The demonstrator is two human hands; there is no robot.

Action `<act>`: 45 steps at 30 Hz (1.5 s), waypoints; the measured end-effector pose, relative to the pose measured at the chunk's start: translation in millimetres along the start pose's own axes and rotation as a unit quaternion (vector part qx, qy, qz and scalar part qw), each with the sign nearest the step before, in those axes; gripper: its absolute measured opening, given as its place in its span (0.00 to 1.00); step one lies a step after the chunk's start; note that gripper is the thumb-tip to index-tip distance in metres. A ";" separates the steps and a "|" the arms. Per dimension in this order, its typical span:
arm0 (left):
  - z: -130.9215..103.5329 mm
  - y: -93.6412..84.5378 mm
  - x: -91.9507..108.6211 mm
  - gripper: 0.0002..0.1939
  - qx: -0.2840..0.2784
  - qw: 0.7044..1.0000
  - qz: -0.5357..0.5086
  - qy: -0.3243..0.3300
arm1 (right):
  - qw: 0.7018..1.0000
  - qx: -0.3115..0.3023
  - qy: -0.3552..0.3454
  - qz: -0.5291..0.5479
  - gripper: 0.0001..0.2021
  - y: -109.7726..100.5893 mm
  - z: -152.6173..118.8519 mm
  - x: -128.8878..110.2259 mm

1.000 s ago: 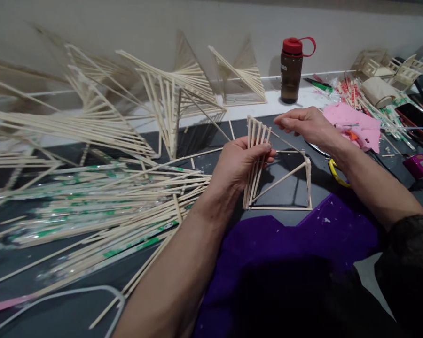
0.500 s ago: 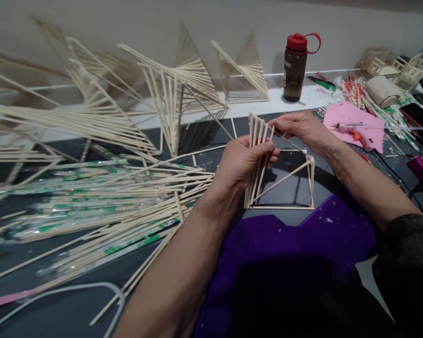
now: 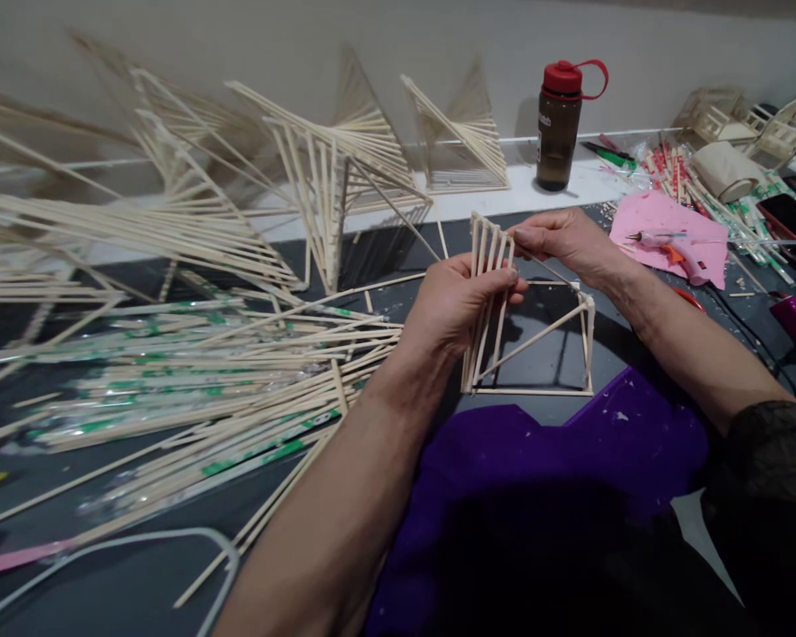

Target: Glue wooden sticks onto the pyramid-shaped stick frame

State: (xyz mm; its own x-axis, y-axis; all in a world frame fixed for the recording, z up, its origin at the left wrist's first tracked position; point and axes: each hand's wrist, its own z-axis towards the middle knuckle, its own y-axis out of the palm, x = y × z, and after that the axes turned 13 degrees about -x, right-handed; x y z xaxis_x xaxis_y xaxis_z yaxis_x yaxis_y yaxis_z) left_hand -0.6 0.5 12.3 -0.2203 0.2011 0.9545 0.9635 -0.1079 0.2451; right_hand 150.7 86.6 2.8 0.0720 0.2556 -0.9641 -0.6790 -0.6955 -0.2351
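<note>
A small frame of thin wooden sticks (image 3: 534, 392) stands on the dark table, with a row of near-upright sticks on its left side. My left hand (image 3: 461, 301) is closed on the rightmost stick (image 3: 505, 305) of that row, thumb in front and fingers behind. The top of this stick meets the slanting upper bar (image 3: 547, 269). Close to that joint, the thumb and fingers of my right hand (image 3: 557, 243) pinch the upper bar. The right fingertips are partly hidden. Diagonal sticks join the frame's right-hand corner post (image 3: 590, 345).
Many loose and plastic-wrapped sticks (image 3: 239, 380) spread across the left. Finished stick structures (image 3: 345, 168) stand behind. At the right lie a glue gun (image 3: 680, 252) on pink sheet (image 3: 643, 212), a cable, and a paper roll (image 3: 723, 171). A bottle (image 3: 557, 133) stands at the back.
The stick in my left hand leaned right at its top; now its top has shifted left against the upper bar, closer in line with the row. Both hands stay nearly in place.
</note>
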 end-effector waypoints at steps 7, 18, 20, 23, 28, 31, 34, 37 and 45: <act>-0.6 1.1 0.0 0.06 0.011 1.000 0.011 0.000 | 1.000 0.003 -0.016 -0.021 0.13 1.1 -0.6 -0.4; -2.7 3.1 2.3 0.05 0.020 0.999 0.025 -0.003 | 0.999 -0.005 -0.029 -0.022 0.13 1.8 1.6 1.8; -2.6 2.9 2.5 0.05 0.021 0.999 0.023 -0.005 | 0.999 -0.006 -0.034 -0.028 0.14 2.0 1.8 2.6; -2.7 2.5 2.6 0.05 0.022 0.999 0.023 -0.006 | 0.998 -0.007 -0.043 -0.035 0.15 2.1 1.8 4.0; -3.0 1.9 2.5 0.07 0.017 0.999 0.030 -0.007 | 0.998 0.003 -0.042 -0.039 0.13 3.4 1.4 3.3; -3.0 1.8 2.4 0.07 0.019 0.999 0.034 -0.009 | 0.999 0.011 -0.034 -0.039 0.12 5.0 1.3 1.2; -2.6 1.2 1.9 0.06 0.020 0.999 0.035 -0.007 | 0.998 0.015 -0.035 -0.040 0.13 6.3 1.1 0.3; -2.1 0.2 0.9 0.06 0.016 0.999 0.035 -0.003 | 0.998 0.014 -0.045 -0.039 0.13 6.9 0.7 1.2; -1.4 0.5 1.2 0.05 0.015 1.000 0.017 0.001 | 0.998 0.019 -0.044 -0.037 0.13 7.6 -1.0 2.1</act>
State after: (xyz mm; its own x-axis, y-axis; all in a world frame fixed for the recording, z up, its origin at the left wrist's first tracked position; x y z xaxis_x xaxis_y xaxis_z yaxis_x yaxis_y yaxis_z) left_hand -0.6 -0.6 13.8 -0.1880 0.1953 0.9626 0.9746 -0.0847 0.2075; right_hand 146.4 81.2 -1.2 0.0599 0.3643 -0.9293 -0.7021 -0.6464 -0.2986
